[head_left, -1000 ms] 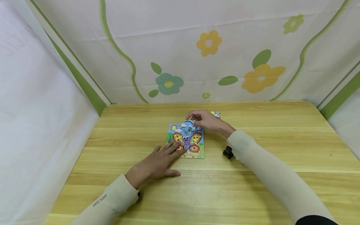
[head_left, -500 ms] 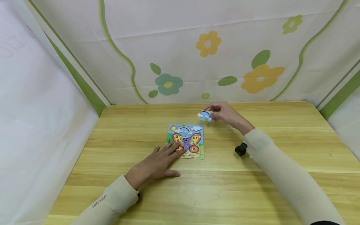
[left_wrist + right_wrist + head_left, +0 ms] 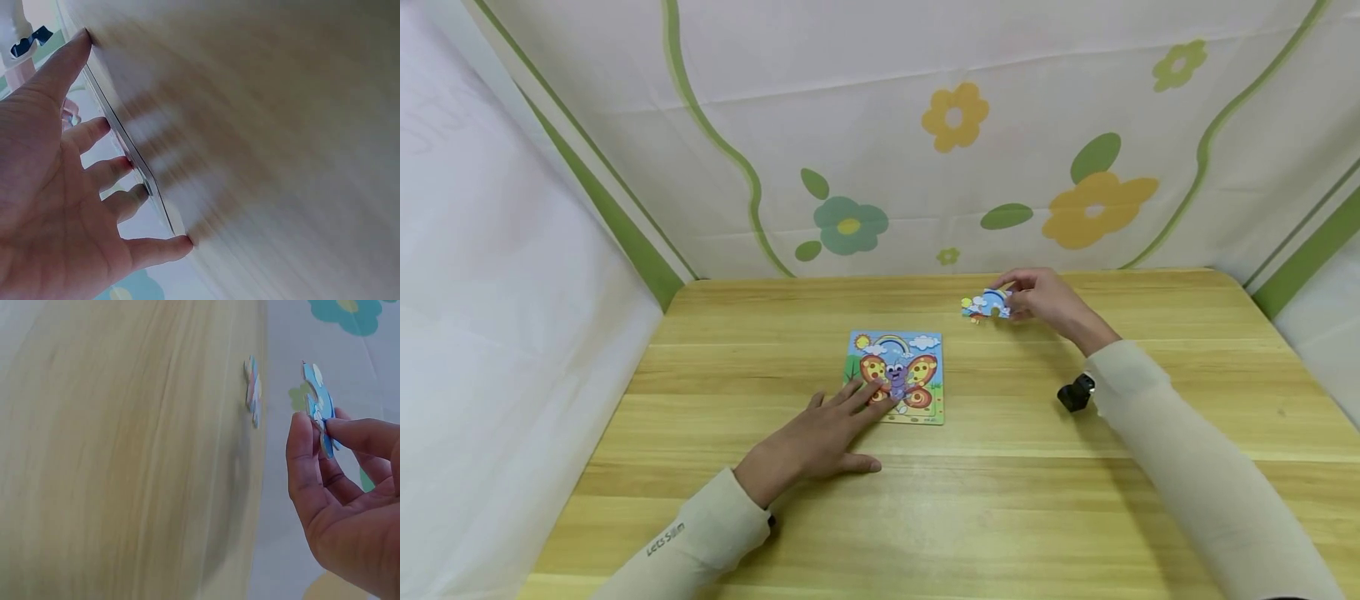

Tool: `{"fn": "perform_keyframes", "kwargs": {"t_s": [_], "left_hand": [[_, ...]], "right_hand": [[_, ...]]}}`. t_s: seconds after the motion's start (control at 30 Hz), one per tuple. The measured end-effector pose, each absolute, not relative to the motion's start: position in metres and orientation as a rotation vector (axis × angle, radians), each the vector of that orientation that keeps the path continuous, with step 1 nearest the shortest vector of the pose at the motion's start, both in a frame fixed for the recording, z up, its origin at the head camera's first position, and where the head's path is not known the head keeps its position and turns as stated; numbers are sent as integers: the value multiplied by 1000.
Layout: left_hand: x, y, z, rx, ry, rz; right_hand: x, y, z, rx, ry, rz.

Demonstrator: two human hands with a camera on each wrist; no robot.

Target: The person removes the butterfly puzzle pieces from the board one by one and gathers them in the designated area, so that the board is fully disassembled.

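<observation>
A butterfly puzzle board point(image 3: 928, 371) lies flat on the wooden table. Spread fingers of my left hand point(image 3: 820, 437) rest on its lower left part; in the left wrist view the left hand point(image 3: 69, 175) has its fingertips along the board's edge. My right hand point(image 3: 1052, 304) pinches a blue jigsaw piece with a rainbow point(image 3: 996, 300) between thumb and fingers, and the right wrist view shows this jigsaw piece point(image 3: 322, 406) raised above the tabletop. A second jigsaw piece with a yellow sun point(image 3: 970, 310) lies on the table, partly overlapped by the held one in the head view.
The wooden table point(image 3: 1000, 500) ends at the back against a white cloth point(image 3: 895, 167) printed with flowers and leaves. Another white cloth point(image 3: 497, 292) hangs along the left side. A small black device point(image 3: 1075, 393) sits under my right wrist.
My right hand has lifted the rainbow jigsaw piece away from the board's top and carried it to the right, over toward the sun piece. The left hand and board have stayed put.
</observation>
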State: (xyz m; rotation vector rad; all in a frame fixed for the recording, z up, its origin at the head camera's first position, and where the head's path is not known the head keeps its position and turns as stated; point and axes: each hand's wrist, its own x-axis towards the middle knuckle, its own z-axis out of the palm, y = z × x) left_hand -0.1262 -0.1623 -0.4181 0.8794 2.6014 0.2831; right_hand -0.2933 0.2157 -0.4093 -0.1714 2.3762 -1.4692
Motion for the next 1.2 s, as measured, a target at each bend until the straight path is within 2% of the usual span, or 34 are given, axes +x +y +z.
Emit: {"fn": "perform_keyframes", "kwargs": {"t_s": [0.33, 1.2], "left_hand": [[-125, -162, -419, 878, 2603, 271], [-123, -161, -416, 876, 2602, 288]], "right_hand": [[-302, 242, -420, -11, 2422, -1383], [-305, 244, -429, 8, 2551, -1246]]}}
